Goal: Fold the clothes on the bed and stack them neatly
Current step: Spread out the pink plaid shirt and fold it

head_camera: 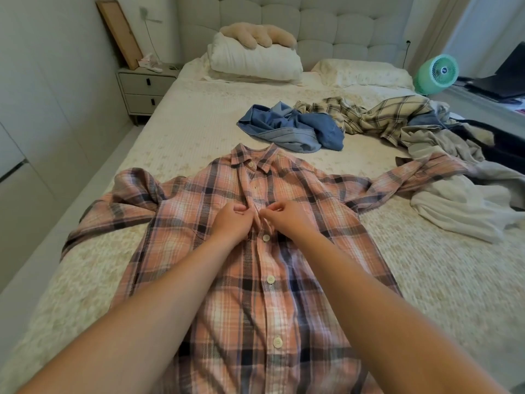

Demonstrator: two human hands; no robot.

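Pink shirt (233,268) spread face-up on bed (181,132), sleeves out. Left hand (231,221) and right hand (285,220) pinching placket edges, fingertips nearly meeting just above a fastened button (266,238). Beyond fingers, blue garment (289,127); farther right, clothes heap (426,129).

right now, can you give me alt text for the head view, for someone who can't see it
Both hands, left hand and right hand, pinch the button placket of a pink plaid shirt spread flat, front up, on a bed. Beyond it lie unfolded clothes: a blue garment, a cream plaid one and a pale one.
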